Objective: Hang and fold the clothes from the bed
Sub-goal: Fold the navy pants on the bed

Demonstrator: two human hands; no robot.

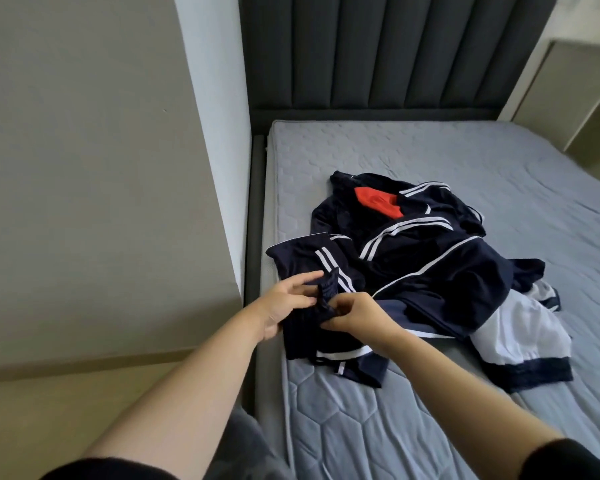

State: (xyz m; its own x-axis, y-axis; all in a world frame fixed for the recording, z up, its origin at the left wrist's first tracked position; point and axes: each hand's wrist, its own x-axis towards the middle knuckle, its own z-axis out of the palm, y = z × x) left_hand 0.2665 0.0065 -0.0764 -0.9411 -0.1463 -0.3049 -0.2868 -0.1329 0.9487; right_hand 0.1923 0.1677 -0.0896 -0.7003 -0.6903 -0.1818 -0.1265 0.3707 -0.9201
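Shorts (302,337) look light, limp, slippery; left hand (286,304) and right hand (359,315) pinch the elastic waistband (326,294), likely the firmest hold.

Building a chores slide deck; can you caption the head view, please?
Left hand and right hand pinch a navy striped garment at the near edge of the clothes pile on the mattress.

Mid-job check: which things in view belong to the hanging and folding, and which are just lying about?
Belongs to the job:
- navy striped garment, in the grip of the left hand and right hand
- navy pile
- red cloth
- white garment

Just there:
- mattress
- headboard
- wall
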